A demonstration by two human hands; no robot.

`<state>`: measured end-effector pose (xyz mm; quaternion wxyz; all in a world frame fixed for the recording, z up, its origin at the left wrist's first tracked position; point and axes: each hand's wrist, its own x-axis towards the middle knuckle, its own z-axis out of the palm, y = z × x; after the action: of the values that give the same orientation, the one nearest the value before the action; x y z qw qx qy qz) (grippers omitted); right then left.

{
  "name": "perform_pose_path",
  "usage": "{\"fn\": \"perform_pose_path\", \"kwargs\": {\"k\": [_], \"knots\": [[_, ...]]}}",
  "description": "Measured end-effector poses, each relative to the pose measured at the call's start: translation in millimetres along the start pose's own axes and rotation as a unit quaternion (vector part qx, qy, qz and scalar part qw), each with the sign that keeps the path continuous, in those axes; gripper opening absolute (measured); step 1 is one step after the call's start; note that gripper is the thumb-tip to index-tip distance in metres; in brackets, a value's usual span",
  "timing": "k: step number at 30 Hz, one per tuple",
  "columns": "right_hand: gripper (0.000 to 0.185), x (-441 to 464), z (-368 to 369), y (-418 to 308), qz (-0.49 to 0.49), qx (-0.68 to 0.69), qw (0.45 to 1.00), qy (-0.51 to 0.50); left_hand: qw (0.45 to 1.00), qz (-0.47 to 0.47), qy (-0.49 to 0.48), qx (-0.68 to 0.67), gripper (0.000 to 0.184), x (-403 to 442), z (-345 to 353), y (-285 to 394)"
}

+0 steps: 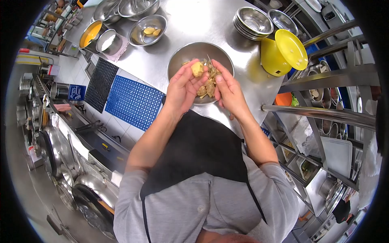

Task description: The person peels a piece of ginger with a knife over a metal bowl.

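At the far left, dark pans and other metal cookware crowd the side of the kitchen. Nearer, a black mat and a blue mat lie on the tiled floor. On the steel table, a pot of orange contents sits close beside a smaller pot with white contents, which rests by a pale cloth. Just right of these, a metal bowl holds a few yellow pieces.

Next comes a large metal bowl at the table's near side, in front of the black apron. Over it, the left hand is turned palm up, its fingers closed around a peeled yellow piece. Close by on the right, the right hand grips a thin metal tool, probably a small knife, though the fingers cover much of it. The two hands are near each other above the bowl; whether they touch, I cannot tell. Below and between them, knobbly brownish lumps lie in the large bowl.

Farther right stand a stack of metal bowls and a yellow container with a round yellow lid tilted against it. At the far right is a metal rack.
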<state>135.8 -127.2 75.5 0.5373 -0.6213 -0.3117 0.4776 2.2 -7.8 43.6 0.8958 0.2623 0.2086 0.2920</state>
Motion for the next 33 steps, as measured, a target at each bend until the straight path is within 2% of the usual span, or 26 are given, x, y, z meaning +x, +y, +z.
{"fn": "perform_pose_path", "kwargs": {"k": [3,6,10,13,19,22,25,28,31,33], "knots": [[0.049,-4,4,4,-0.039,-0.092,0.995,0.025,1.000,-0.009,-0.006,-0.014,0.039,5,-8,-4],[0.051,-10,13,8,-0.108,-0.190,0.974,0.055,0.999,0.007,0.039,0.007,0.037,4,-2,-5],[0.055,-17,18,-1,-0.128,-0.233,0.963,0.047,0.997,0.047,0.057,0.000,0.032,0,12,-5],[0.058,-14,18,4,-0.187,-0.272,0.942,0.070,0.997,0.054,0.062,0.005,0.031,-2,14,-3],[0.051,-15,21,-2,-0.164,-0.279,0.943,0.075,0.995,0.074,0.071,0.012,0.027,-1,14,-4],[0.041,-7,23,4,-0.196,-0.203,0.956,0.081,0.994,0.069,0.076,0.020,0.025,1,11,-5],[0.034,-3,24,7,-0.141,-0.153,0.976,0.062,0.994,0.060,0.073,0.050,0.025,0,8,-3],[0.034,9,24,22,-0.134,-0.116,0.982,0.061,0.995,0.035,0.056,0.072,0.026,-3,4,-5],[0.034,16,10,12,0.023,0.009,0.999,0.040,0.997,-0.008,0.036,0.065,0.030,-8,3,-12],[0.038,9,7,4,0.034,-0.019,0.999,0.027,0.999,-0.018,0.038,0.032,0.031,-7,6,-7]]}}
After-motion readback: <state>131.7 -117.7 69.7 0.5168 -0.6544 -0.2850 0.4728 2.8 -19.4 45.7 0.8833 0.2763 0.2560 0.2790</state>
